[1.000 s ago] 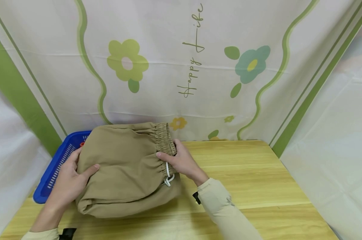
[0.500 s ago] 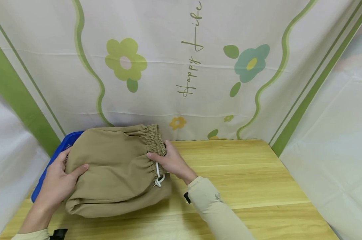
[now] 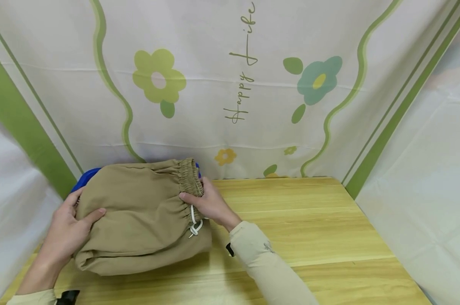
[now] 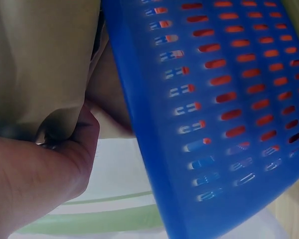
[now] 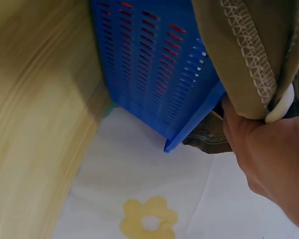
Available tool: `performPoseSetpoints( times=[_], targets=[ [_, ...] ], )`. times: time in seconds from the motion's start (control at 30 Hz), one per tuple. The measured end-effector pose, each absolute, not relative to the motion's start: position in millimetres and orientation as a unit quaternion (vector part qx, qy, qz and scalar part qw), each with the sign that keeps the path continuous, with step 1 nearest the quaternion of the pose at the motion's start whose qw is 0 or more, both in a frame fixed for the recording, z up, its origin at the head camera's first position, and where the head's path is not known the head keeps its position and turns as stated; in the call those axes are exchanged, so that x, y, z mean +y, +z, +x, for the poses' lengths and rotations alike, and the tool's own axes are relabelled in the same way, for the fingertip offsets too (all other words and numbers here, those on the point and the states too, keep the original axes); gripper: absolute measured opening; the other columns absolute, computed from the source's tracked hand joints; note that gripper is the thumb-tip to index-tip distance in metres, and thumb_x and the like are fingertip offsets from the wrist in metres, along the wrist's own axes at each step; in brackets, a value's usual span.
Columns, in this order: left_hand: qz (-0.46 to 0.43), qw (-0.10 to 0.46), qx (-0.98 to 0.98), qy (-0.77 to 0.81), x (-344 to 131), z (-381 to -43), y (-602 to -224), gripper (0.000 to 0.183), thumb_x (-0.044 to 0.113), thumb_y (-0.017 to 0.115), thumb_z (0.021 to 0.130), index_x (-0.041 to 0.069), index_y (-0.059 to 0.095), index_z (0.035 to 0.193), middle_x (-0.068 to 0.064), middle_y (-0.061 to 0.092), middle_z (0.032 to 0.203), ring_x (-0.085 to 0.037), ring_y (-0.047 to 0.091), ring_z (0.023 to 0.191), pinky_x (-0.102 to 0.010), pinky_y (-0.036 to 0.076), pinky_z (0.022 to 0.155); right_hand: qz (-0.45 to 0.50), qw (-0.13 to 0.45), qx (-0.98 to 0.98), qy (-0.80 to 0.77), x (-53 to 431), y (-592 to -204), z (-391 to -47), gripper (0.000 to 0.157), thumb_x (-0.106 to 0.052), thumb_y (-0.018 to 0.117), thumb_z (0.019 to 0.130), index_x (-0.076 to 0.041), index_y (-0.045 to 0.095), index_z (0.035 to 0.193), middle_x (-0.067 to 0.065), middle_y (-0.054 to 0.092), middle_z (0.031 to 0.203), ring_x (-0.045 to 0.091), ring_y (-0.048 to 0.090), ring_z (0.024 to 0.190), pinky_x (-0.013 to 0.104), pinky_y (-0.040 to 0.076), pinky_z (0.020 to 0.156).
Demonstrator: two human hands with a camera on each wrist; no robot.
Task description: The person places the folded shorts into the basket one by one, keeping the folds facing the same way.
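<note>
Overhead, "Happy Life" backdrop, hands gripping trousers

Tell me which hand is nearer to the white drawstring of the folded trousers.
Right. The right hand grips the waistband beside the white drawstring; the left hand holds the trousers' opposite end.

A wooden table is seen, backed by a white cloth printed with flowers and green stripes.
</note>
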State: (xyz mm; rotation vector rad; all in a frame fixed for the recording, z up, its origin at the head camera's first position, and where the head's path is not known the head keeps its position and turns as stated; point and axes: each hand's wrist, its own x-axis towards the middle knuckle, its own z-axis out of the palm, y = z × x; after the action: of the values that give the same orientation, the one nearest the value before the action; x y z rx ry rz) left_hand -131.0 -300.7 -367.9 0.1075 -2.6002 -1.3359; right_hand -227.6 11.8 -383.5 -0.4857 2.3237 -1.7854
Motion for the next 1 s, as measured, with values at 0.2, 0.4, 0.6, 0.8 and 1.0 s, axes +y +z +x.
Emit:
performPoseSetpoints(
  times=[0.2,0.4,0.6,0.8,1.0],
  targets=[
    [0.037,0.108,-0.879,-0.463,-302,-132,-371,0.082,0.021,0.063,0.102,-0.004,0.013,0.161,-0.038,0.044,0.138,0.016,0.048,0.086,-0.013,0.049,0.067,-0.158,0.085,0.789,-0.588,8,-377,-224,0.049,-0.027,0.078,0.091,-0.005,0.052,0.126,0.007,0.062,0.112,0.019,0.062,0.099,0.036,0.051,0.091],
    [0.036,0.105,-0.875,-0.472,-301,-132,-372,0.081,0.021,0.063,0.102,-0.001,0.013,0.162,-0.039,0.043,0.141,0.016,0.049,0.088,-0.013,0.049,0.068,-0.154,0.073,0.807,-0.566,9,-375,-221,0.057,-0.031,0.077,0.091,-0.004,0.050,0.134,0.009,0.062,0.119,0.023,0.060,0.109,0.042,0.049,0.099],
    [0.025,0.111,-0.876,-0.468,-298,-130,-372,0.077,0.021,0.064,0.102,0.005,0.018,0.162,-0.035,0.045,0.141,0.015,0.049,0.091,-0.012,0.047,0.070,-0.145,0.076,0.818,-0.552,15,-373,-216,0.073,-0.035,0.074,0.093,0.000,0.040,0.147,0.017,0.054,0.138,0.032,0.053,0.128,0.048,0.043,0.107],
    [0.012,0.127,-0.878,-0.461,-292,-128,-369,0.071,0.015,0.065,0.101,0.006,0.027,0.160,-0.029,0.058,0.128,0.009,0.057,0.087,-0.017,0.051,0.069,-0.147,0.067,0.831,-0.533,20,-369,-212,0.069,-0.037,0.073,0.093,0.000,0.043,0.143,0.017,0.060,0.127,0.031,0.059,0.117,0.047,0.048,0.098],
    [0.015,0.107,-0.874,-0.474,-291,-128,-367,0.074,0.017,0.064,0.102,0.005,0.020,0.162,-0.028,0.064,0.116,-0.001,0.066,0.080,-0.029,0.057,0.064,-0.148,0.061,0.837,-0.524,22,-369,-212,0.068,-0.038,0.072,0.094,0.000,0.043,0.142,0.016,0.061,0.123,0.030,0.060,0.113,0.048,0.049,0.095]
  ],
)
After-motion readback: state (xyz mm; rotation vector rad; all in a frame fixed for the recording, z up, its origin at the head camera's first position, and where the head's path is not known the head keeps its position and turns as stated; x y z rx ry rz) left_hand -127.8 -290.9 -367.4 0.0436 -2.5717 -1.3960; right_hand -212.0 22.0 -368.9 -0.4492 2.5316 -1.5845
